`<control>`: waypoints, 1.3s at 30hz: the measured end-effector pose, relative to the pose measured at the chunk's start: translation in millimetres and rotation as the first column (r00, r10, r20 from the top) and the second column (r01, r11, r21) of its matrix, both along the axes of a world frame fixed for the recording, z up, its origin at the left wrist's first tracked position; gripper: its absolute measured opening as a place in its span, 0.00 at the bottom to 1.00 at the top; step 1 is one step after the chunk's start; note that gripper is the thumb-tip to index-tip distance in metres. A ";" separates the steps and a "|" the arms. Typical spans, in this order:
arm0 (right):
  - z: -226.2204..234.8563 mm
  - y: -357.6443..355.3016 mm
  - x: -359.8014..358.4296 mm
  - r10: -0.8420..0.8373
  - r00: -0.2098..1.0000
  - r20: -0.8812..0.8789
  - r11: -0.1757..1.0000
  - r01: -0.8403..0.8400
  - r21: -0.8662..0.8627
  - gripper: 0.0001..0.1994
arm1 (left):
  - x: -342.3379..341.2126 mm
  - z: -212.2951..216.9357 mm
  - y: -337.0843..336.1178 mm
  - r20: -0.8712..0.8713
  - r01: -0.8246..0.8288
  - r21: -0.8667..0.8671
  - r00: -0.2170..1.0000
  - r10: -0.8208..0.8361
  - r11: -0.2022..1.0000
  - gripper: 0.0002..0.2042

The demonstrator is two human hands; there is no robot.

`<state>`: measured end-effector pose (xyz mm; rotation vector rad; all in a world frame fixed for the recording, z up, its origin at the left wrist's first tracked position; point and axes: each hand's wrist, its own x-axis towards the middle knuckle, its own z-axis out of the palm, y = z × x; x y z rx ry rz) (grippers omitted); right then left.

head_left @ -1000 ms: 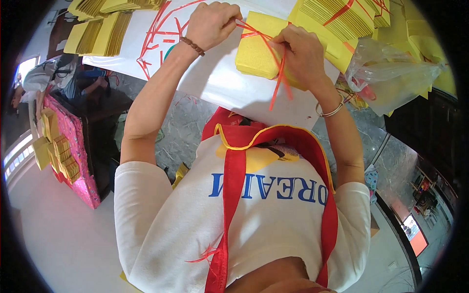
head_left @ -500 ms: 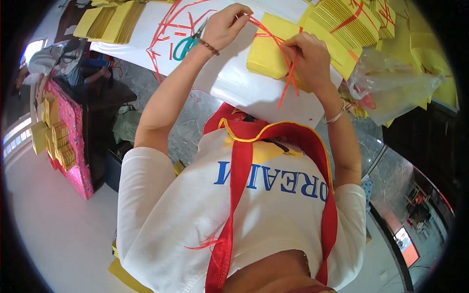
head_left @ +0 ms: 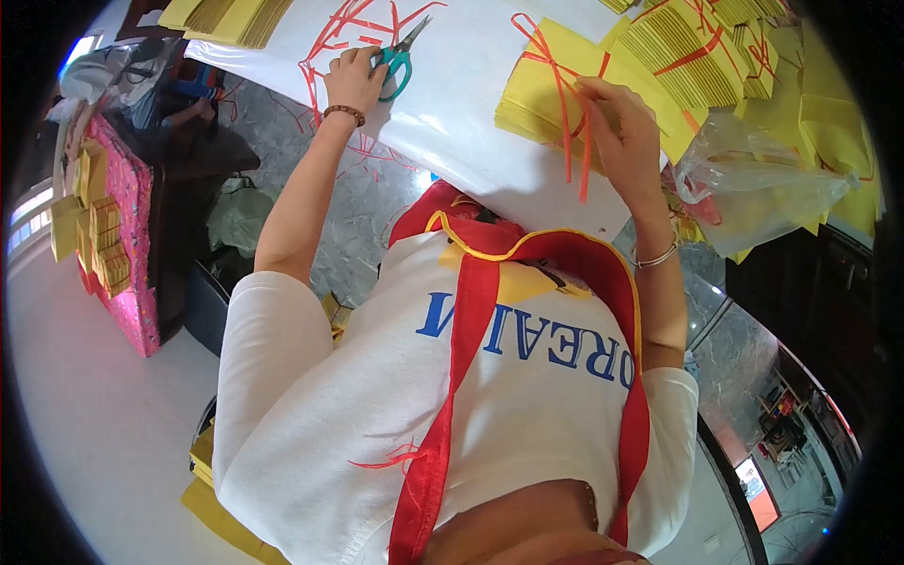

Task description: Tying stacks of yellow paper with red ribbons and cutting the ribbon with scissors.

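A pair of scissors [head_left: 399, 69] with teal handles and pointed blades lies on the white-covered table. My left hand [head_left: 356, 85] is beside its handles, touching the near loop with its edge, fingers apart and not closed around it. A stack of yellow paper envelopes or folders [head_left: 532, 89], crossed by red ribbon [head_left: 566, 122], lies to the right. At its right side my right hand [head_left: 621, 127] pinches the ribbon between thumb and fingers, and loose ends hang below. Part of the ribbon is hidden behind those fingers.
Loose red ribbon pieces [head_left: 320, 52] lie left of the scissors. More yellow stacks stand at the far left [head_left: 231, 21] and far right [head_left: 692, 56]. A clear plastic bag [head_left: 758, 179] hangs by the right table edge. A pink-covered table [head_left: 132, 245] with yellow bundles stands left.
My left hand has let go of the red ribbon and moved left and down to the scissors. My right hand stays by the stack. The view has shifted slightly.
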<state>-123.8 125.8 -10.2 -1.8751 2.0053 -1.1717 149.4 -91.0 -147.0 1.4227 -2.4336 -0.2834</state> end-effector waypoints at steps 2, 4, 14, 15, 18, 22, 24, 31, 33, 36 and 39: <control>3.0 3.6 2.4 -0.010 0.988 0.156 0.999 0.003 0.046 0.10 | -4.7 1.5 8.4 -0.007 0.015 -0.201 1.000 -0.017 0.980 0.17; 8.8 3.3 3.3 -0.126 0.946 0.297 0.990 0.100 0.101 0.11 | -12.3 6.5 16.7 0.078 0.033 -0.162 0.997 -0.021 0.986 0.18; 10.3 2.8 38.4 -0.208 0.831 -0.516 0.918 0.349 0.191 0.19 | -16.1 9.5 17.3 0.100 -0.010 0.011 0.995 0.009 1.000 0.26; 7.7 4.2 37.9 -0.219 0.847 -0.484 0.934 0.325 0.147 0.17 | -12.7 11.6 17.9 0.012 -0.031 0.057 0.999 0.030 0.998 0.27; 6.2 11.3 34.3 -0.211 0.876 -0.434 0.951 0.286 0.116 0.13 | 1.6 24.7 18.0 -0.535 0.154 0.592 0.809 0.243 0.791 0.29; 3.6 15.3 32.5 -0.201 0.896 -0.397 0.955 0.269 0.123 0.09 | 5.0 53.4 40.1 -0.696 0.396 0.694 0.583 0.419 0.601 0.29; 4.6 16.0 30.6 -0.191 0.899 -0.394 0.952 0.268 0.149 0.08 | -4.2 68.2 57.9 -0.726 0.421 0.648 0.592 0.349 0.634 0.26; 18.8 11.1 29.6 -0.186 0.927 -0.326 0.943 0.261 0.205 0.08 | -13.0 116.2 95.9 -0.762 0.692 0.644 0.619 0.191 0.326 0.21; 20.4 11.6 29.8 -0.207 0.959 -0.191 0.940 0.249 0.232 0.08 | -16.2 119.0 105.4 -0.782 0.739 0.621 0.606 0.147 0.259 0.22; 23.2 18.0 25.4 -0.243 0.970 0.010 0.928 0.229 0.294 0.09 | -22.6 121.3 122.6 -0.750 0.746 0.661 0.655 0.093 0.074 0.22; 29.5 30.1 21.9 -0.280 0.955 0.096 0.907 0.231 0.353 0.11 | -32.9 126.2 141.3 -0.694 0.696 0.718 0.713 0.093 0.019 0.21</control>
